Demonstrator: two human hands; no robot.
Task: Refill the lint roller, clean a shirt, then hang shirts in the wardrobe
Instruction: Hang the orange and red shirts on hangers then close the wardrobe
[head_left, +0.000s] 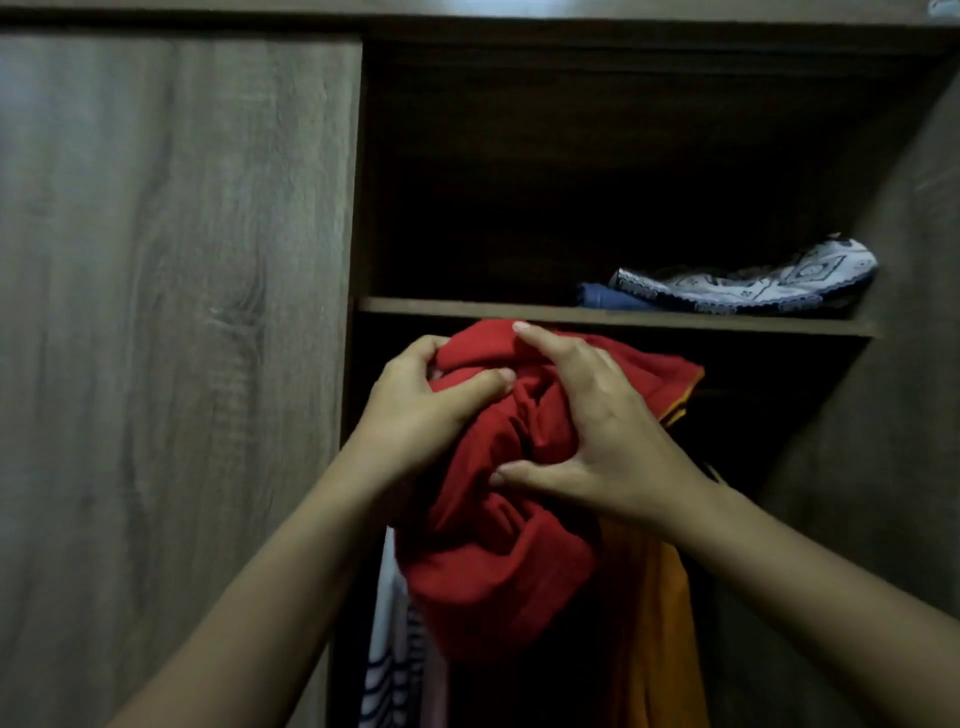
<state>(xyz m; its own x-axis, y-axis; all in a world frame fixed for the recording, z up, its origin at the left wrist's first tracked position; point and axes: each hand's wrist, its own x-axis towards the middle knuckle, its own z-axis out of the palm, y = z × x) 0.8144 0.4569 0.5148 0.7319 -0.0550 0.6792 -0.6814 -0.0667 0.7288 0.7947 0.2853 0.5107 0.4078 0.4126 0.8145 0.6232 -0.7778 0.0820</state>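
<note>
A bunched red shirt (493, 545) hangs in front of the open wardrobe, just under its shelf (467, 309). My left hand (415, 410) grips the shirt's upper left part, with the thumb pressed into the folds. My right hand (597, 426) lies over the upper right part, fingers spread and curled into the cloth, index finger pointing up at the shelf edge. No hanger or rail shows; the space behind the shirt is dark.
An orange garment (660, 623) hangs to the right of the red shirt, and a striped white one (389, 649) to its lower left. On the shelf lie a patterned white cloth (753, 283) and a blue folded one (608, 299). A closed wardrobe door (171, 312) fills the left.
</note>
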